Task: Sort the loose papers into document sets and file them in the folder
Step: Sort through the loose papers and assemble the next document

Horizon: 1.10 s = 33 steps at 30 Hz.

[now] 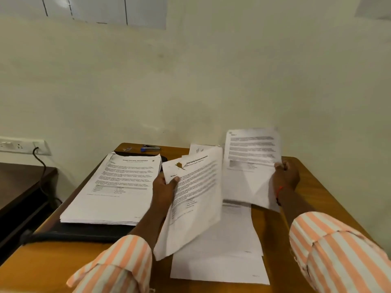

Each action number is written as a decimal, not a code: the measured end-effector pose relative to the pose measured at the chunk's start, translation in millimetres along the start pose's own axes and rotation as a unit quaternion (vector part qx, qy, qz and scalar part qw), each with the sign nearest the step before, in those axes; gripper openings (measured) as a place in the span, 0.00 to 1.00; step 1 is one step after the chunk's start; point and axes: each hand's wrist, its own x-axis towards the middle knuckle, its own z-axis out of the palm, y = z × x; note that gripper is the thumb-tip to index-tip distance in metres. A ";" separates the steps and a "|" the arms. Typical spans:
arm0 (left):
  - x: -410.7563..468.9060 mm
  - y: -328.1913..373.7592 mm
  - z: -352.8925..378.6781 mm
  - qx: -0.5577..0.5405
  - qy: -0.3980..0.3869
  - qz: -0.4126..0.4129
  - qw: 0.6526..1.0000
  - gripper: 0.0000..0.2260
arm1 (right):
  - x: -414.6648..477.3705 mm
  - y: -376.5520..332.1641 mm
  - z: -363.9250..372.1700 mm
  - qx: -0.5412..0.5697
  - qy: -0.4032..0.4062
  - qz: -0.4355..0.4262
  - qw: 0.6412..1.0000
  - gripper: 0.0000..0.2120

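Two hands engaged: left hand pinches a torn-cornered sheaf; right hand grips a lifted page. Sorted stack lies on what looks like the dark folder; loose papers remain on table. Sorting partway.

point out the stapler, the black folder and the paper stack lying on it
stapler (150,148): head view, middle of its body
black folder (80,233): head view, bare near edge
paper stack (114,187): head view, middle of the top sheet
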 end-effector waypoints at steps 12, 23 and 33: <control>-3.5 -8.2 11.5 0.034 -0.048 -0.040 0.998 0.19 | -59.1 1.2 -6.2 0.154 -0.525 0.284 0.788 0.17; -1.7 -3.4 9.2 0.014 -0.055 -0.072 0.996 0.09 | -57.1 22.6 -1.7 0.131 -0.434 0.247 0.857 0.17; -1.5 -4.1 9.5 0.022 -0.032 -0.050 0.998 0.10 | -78.9 0.6 1.6 0.213 -0.550 0.279 0.758 0.22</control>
